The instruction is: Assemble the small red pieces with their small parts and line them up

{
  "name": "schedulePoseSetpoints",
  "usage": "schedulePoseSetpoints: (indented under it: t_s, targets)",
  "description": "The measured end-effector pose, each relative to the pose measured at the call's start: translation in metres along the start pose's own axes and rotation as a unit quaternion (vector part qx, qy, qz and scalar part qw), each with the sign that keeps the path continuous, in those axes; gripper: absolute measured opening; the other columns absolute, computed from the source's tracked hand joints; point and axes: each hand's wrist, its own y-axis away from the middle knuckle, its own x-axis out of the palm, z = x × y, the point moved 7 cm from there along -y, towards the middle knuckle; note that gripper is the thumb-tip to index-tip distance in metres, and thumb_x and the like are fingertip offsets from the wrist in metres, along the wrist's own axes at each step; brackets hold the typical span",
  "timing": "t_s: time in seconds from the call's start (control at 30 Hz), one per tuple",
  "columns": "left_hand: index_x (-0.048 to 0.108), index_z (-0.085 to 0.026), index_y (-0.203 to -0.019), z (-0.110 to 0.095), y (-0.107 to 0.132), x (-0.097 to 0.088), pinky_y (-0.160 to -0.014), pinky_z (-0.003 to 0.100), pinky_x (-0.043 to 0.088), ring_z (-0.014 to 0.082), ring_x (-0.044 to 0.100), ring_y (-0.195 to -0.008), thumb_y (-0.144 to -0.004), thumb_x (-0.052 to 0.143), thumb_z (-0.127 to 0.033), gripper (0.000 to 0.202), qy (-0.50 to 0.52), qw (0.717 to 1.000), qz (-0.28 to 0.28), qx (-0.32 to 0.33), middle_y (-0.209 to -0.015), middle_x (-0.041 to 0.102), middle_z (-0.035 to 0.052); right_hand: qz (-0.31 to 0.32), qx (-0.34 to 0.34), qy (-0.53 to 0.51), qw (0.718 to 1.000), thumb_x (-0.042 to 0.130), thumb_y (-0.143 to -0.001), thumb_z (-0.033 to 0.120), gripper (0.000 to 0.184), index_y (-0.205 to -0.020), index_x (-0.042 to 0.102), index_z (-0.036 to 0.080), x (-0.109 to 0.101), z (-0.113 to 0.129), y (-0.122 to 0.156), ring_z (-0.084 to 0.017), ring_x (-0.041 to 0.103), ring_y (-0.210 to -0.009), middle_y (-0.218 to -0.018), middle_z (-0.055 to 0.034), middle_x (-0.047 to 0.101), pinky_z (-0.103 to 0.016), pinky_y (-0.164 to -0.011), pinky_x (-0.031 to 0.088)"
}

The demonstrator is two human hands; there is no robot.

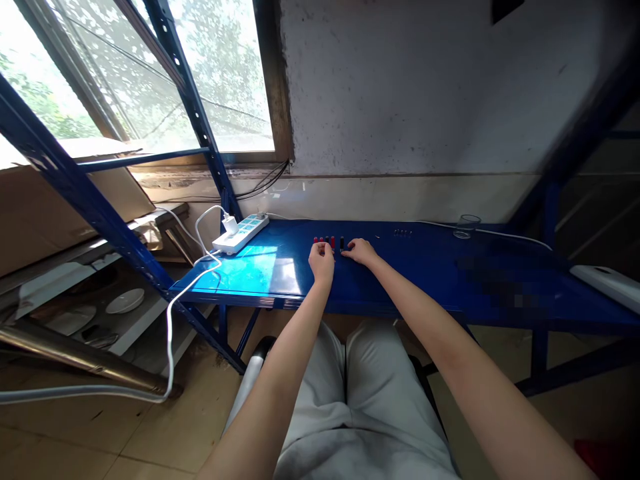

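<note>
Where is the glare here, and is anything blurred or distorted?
Head view: daylight overexposes the window and throws glare on the blue table beside the power strip; the wide lens bends the shelf frame; a pixelated patch masks its right part; the left hand and right hand look sharp.

Bench spans frame ctr to right. On it: power strip ctr-left, w/ charger plugged in; row of small plugs at ctr; second cluster to its right; glass further right, nr back wall. Left hand and right hand sit just below plug row. Window upper left; dishes lower left, below bench level.
</note>
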Motion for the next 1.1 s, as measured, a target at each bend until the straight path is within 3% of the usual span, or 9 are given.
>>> schedulePoseSetpoints:
  t_s: [0.13, 0.23, 0.33, 0.4, 0.67, 0.93, 1.1]
  targets:
    - [0.057, -0.017, -0.075, -0.002, 0.004, 0.009, -0.055, 0.021, 0.044, 0.0102, 0.056, -0.058, -0.083, 0.045, -0.041, 0.027, -0.048, 0.997, 0.053, 0.021, -0.067, 0.061, 0.0023, -0.054, -0.012, -0.037, 0.998, 0.06, -0.073, 0.033, 0.016, -0.079, 0.065, 0.019, -0.018, -0.018, 0.02, -0.02, 0.061, -0.073, -0.082, -0.0077, 0.068, -0.026, -0.057, 0.041]
    - [0.059, -0.017, -0.071, -0.005, 0.009, 0.023, -0.052, 0.021, 0.042, 0.0106, 0.055, -0.054, -0.082, 0.046, -0.047, 0.034, -0.076, 0.986, 0.141, 0.042, -0.062, 0.061, 0.0021, -0.124, 0.019, -0.135, 0.983, 0.047, -0.081, 0.035, 0.026, -0.067, 0.062, 0.019, -0.032, -0.042, 0.042, -0.017, 0.059, -0.061, -0.065, -0.006, 0.066, -0.026, -0.055, 0.041]
    - [0.06, -0.017, -0.067, -0.007, 0.016, 0.038, -0.05, 0.022, 0.041, 0.0107, 0.053, -0.05, -0.08, 0.046, -0.051, 0.039, -0.107, 0.962, 0.238, 0.077, -0.058, 0.061, 0.002, -0.196, 0.049, -0.237, 0.95, 0.042, -0.083, 0.042, 0.033, -0.067, 0.059, 0.018, -0.046, -0.059, 0.06, -0.015, 0.056, -0.053, -0.063, -0.006, 0.065, -0.026, -0.053, 0.042]
    - [0.059, -0.017, -0.063, -0.005, 0.018, 0.041, -0.05, 0.023, 0.041, 0.0111, 0.053, -0.05, -0.08, 0.046, -0.05, 0.039, -0.124, 0.953, 0.263, 0.086, -0.057, 0.061, 0.0023, -0.219, 0.052, -0.275, 0.935, 0.042, -0.083, 0.044, 0.034, -0.068, 0.059, 0.018, -0.051, -0.061, 0.067, -0.014, 0.054, -0.05, -0.062, -0.0055, 0.064, -0.026, -0.052, 0.042]
    - [0.06, -0.017, -0.065, -0.001, 0.017, 0.039, -0.055, 0.024, 0.043, 0.012, 0.054, -0.053, -0.081, 0.046, -0.046, 0.035, -0.119, 0.957, 0.257, 0.06, -0.06, 0.062, 0.0038, -0.231, -0.029, -0.21, 0.95, 0.04, -0.084, 0.048, 0.038, -0.063, 0.054, 0.02, -0.056, -0.035, 0.079, -0.014, 0.05, -0.049, -0.055, -0.0039, 0.058, -0.027, -0.052, 0.038]
    - [0.059, -0.017, -0.066, -0.007, 0.017, 0.036, -0.056, 0.025, 0.042, 0.0118, 0.054, -0.053, -0.081, 0.046, -0.045, 0.034, -0.116, 0.963, 0.238, 0.051, -0.059, 0.061, 0.003, -0.24, -0.049, -0.211, 0.946, 0.041, -0.084, 0.049, 0.039, -0.062, 0.053, 0.02, -0.054, -0.037, 0.077, -0.013, 0.046, -0.045, -0.051, -0.0028, 0.054, -0.026, -0.048, 0.033]
    - [0.058, -0.017, -0.065, -0.009, 0.015, 0.028, -0.054, 0.024, 0.041, 0.0119, 0.053, -0.053, -0.082, 0.045, -0.043, 0.033, -0.108, 0.975, 0.19, 0.044, -0.059, 0.06, 0.0024, -0.239, -0.057, -0.212, 0.946, 0.039, -0.084, 0.051, 0.039, -0.064, 0.054, 0.02, -0.054, -0.035, 0.078, -0.013, 0.046, -0.045, -0.051, -0.0027, 0.054, -0.026, -0.047, 0.032]
